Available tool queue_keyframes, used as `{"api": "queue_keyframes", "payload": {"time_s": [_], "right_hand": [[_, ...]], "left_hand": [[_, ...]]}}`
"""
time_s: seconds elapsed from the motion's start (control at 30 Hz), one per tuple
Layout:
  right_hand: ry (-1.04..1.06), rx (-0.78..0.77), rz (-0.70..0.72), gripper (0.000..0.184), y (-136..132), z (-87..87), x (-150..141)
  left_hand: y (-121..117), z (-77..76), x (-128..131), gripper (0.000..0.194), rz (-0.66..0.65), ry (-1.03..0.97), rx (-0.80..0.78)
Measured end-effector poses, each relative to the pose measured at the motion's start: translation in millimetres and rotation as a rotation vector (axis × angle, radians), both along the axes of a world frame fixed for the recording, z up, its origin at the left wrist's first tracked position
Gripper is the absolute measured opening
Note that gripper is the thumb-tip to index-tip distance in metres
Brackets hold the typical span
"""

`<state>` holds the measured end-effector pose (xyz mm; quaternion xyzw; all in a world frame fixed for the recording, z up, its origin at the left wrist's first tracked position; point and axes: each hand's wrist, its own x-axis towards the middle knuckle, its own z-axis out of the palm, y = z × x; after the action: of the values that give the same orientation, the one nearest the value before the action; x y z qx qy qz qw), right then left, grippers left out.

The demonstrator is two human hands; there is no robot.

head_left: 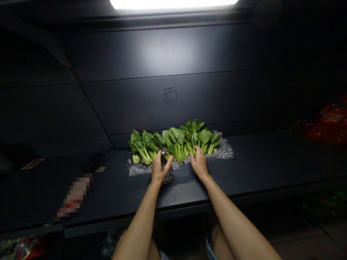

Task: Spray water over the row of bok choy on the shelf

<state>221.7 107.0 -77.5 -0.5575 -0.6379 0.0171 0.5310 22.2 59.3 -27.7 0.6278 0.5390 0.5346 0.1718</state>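
A row of green bok choy [177,144] lies on crinkled clear plastic wrap [226,150], leaves toward the back wall, pale stems toward me. Water drops glisten on some leaves. My left hand [160,169] is wrapped round a spray bottle [168,177] with a black head, in front of the left half of the row. Its clear lower part is partly hidden behind the hand. At the right half, my right hand [199,162] reaches to the stems with thumb and fingers apart. Whether its fingertips press on a stem I cannot tell.
The greens lie on a dark shelf [244,166] against a dark panelled back wall [130,104] with a handwritten character. A bright lamp [173,3] hangs above. To the left are a blurred-out pale and red item [76,196] and a small card [33,163]; at far right, red packaging [330,124].
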Motion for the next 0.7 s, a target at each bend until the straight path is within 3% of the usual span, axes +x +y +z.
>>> {"api": "queue_keyframes", "payload": {"time_s": [0.2, 0.5, 0.7], "right_hand": [[0.033, -0.007, -0.019, 0.039, 0.5, 3.8, -5.6], [-0.002, 0.011, 0.013, 0.04, -4.1, 9.2, -14.4], [-0.028, -0.006, -0.003, 0.04, -0.1, 1.6, 0.7]], "left_hand": [[6.1, -7.9, -0.4, 0.04, -0.031, -0.074, 0.023], [4.9, -6.3, -0.2, 0.046, -0.12, -0.082, -0.025], [-0.7, -1.6, 4.9, 0.041, 0.02, 0.027, -0.023]]}}
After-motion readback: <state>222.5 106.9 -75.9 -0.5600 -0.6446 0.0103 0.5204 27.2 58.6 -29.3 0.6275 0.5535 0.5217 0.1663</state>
